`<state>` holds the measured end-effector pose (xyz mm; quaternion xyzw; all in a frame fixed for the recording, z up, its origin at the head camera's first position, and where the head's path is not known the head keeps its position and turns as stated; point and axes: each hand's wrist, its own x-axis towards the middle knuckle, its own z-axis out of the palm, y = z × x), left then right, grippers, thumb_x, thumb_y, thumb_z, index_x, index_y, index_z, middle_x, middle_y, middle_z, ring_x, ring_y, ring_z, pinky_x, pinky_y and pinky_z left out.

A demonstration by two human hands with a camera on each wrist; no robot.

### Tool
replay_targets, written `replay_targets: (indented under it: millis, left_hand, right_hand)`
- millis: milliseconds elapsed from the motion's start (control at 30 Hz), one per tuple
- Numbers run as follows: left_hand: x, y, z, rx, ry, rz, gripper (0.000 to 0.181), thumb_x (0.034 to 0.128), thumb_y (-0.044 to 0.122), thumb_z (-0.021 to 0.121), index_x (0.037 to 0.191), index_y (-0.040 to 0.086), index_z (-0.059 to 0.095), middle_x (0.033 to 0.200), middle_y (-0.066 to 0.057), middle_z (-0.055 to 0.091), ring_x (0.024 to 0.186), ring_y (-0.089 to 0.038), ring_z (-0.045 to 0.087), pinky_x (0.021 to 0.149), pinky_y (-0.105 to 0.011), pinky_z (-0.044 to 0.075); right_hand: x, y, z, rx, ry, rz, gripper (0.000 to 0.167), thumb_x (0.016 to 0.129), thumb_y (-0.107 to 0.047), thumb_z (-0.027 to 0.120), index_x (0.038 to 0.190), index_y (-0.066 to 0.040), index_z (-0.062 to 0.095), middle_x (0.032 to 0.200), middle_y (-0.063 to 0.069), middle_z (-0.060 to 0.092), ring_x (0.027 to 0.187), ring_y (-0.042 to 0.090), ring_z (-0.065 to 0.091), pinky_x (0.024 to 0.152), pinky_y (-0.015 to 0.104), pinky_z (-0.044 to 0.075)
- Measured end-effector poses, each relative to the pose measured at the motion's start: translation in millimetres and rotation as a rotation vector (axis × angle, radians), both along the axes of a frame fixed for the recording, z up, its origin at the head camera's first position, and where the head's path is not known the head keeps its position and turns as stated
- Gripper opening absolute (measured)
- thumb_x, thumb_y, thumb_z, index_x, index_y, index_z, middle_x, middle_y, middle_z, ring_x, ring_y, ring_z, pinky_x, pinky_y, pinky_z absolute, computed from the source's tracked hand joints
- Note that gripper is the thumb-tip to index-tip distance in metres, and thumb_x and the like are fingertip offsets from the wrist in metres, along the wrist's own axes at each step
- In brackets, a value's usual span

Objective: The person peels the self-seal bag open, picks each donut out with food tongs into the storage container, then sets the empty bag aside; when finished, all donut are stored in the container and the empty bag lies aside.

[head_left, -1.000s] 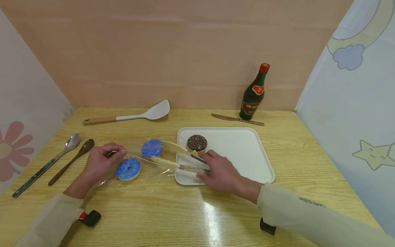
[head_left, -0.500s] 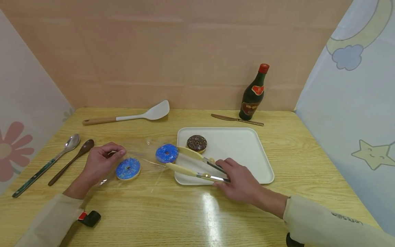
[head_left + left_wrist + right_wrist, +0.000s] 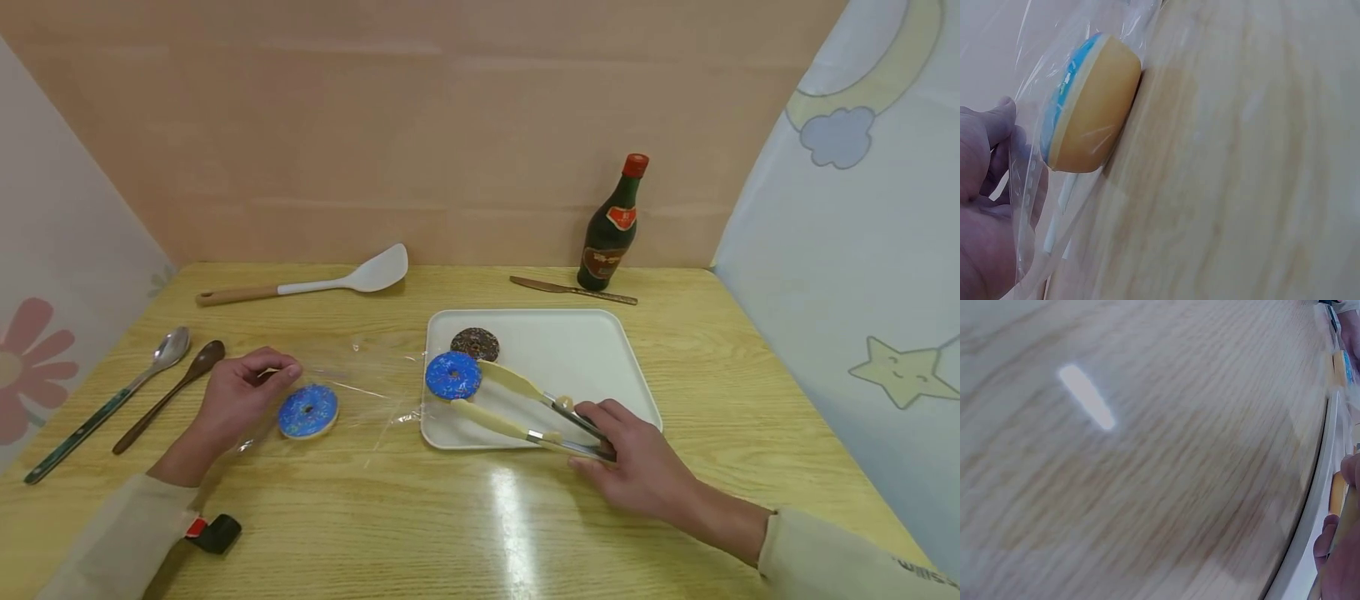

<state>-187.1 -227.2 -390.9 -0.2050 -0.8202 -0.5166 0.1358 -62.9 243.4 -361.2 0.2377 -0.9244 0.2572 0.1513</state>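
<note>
My left hand (image 3: 243, 396) pinches the edge of a clear plastic bag (image 3: 367, 367) lying on the table. Inside it sits a blue-iced doughnut (image 3: 308, 411) with sprinkles; the left wrist view shows its tan side (image 3: 1094, 106) through the film. My right hand (image 3: 637, 458) grips metal tongs with pale yellow ends (image 3: 491, 419). At their tips is a second blue doughnut (image 3: 453, 376), over the left edge of a white tray (image 3: 573, 367). A chocolate doughnut (image 3: 475, 342) with sprinkles lies on the tray just behind, partly covered by the blue one.
A white spatula (image 3: 378, 268) with a wooden handle lies at the back left. A metal spoon (image 3: 171, 347) and a wooden spoon (image 3: 204, 358) lie left of my left hand. Behind the tray are a knife (image 3: 555, 287) and a dark bottle (image 3: 606, 242) with a red cap.
My right hand has drawn the tongs rightward, bringing the second blue doughnut out of the bag and over the tray's left edge. My left hand has stayed in place on the bag.
</note>
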Motion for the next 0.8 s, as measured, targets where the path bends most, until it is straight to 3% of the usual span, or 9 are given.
replay_targets:
  millis: [367,567,800]
  left_hand:
    - [-0.6,-0.4,0.2,0.011,0.004,-0.005,0.006,0.0891,-0.002,0.064,0.088,-0.004,0.070,0.082,-0.003,0.066,0.075,-0.008,0.057,0.066,-0.014,0.045]
    - [-1.7,-1.5,-1.4,0.003,0.010,0.004,0.005,0.0880,-0.004,0.064,0.088,-0.003,0.070,0.082,-0.003,0.066,0.076,-0.007,0.058,0.068,-0.013,0.045]
    - [0.3,-1.0,1.8,0.026,0.014,-0.032,0.007,0.0892,-0.005,0.062,0.089,-0.007,0.068,0.082,-0.005,0.066,0.075,-0.009,0.057,0.064,-0.015,0.045]
  right_hand:
    - [13.5,29.9,2.3,0.027,-0.006,-0.090,0.053,0.070,-0.013,0.083,0.117,-0.005,0.059,0.099,-0.002,0.056,0.069,0.005,0.046,0.056,0.022,0.039]
    - [12.6,42.8,1.1,0.021,0.014,-0.108,0.054,0.070,-0.009,0.083,0.117,-0.001,0.058,0.095,0.001,0.055,0.065,0.003,0.042,0.053,0.022,0.037]
    - [7.3,57.2,-2.4,0.078,-0.003,-0.205,0.054,0.071,-0.014,0.082,0.117,-0.001,0.058,0.099,0.003,0.057,0.071,0.011,0.050,0.058,0.028,0.040]
